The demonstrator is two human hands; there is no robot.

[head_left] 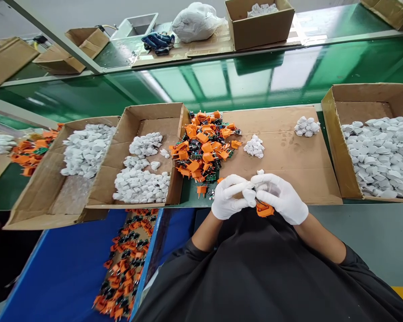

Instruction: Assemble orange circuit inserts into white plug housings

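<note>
Both hands wear white gloves and meet in front of the black-clothed body. My left hand (231, 197) has its fingers closed around a small white piece at the fingertips. My right hand (279, 197) is closed on the same small assembly, from which an orange plug housing (264, 209) hangs below the fingers. Details between the fingertips are hidden. Left of the hands lies a heap of orange plug parts (206, 145) with green boards and dark wires. Beyond the hands, a small pile of white pieces (254, 146) rests on a flat cardboard sheet (282, 156).
Cardboard boxes with white pieces stand at left (177, 179) and right (336, 156). Another white pile (307, 127) lies on the sheet. Behind runs a green conveyor surface (188, 89). A blue bin (77, 264) with orange parts sits lower left.
</note>
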